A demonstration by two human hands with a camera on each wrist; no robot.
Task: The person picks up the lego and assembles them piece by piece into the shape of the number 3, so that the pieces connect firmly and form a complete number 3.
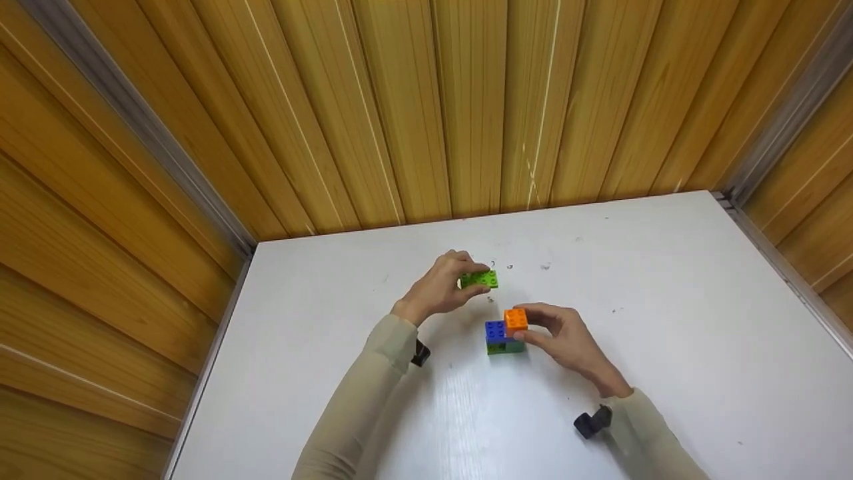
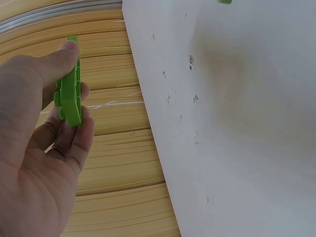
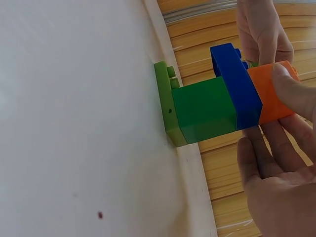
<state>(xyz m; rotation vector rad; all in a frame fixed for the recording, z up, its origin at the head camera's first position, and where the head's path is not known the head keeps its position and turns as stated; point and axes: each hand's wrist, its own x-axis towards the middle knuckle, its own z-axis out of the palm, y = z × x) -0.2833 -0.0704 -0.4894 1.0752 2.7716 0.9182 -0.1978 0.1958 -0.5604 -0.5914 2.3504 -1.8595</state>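
Observation:
My left hand [image 1: 441, 283] pinches a flat lime-green toy brick [image 2: 72, 84] between thumb and fingers, held above the table. To its right and nearer me stands a small stack: a lime-green base brick [image 3: 167, 103], a darker green brick [image 3: 205, 109] on it, and a blue brick [image 3: 237, 86] across the top, jutting out to the left. An orange brick [image 1: 515, 320] sits on the blue brick's right end. With thumb and fingers, my right hand [image 1: 563, 333] grips that orange brick at its sides.
The white table [image 1: 320, 373] carries small dark marks near the hands. Behind it rises a yellow wood-look panel wall [image 1: 413, 120], with more panels at left and right. A black wrist camera [image 1: 592, 422] hangs at the right cuff, another [image 1: 420, 353] at the left.

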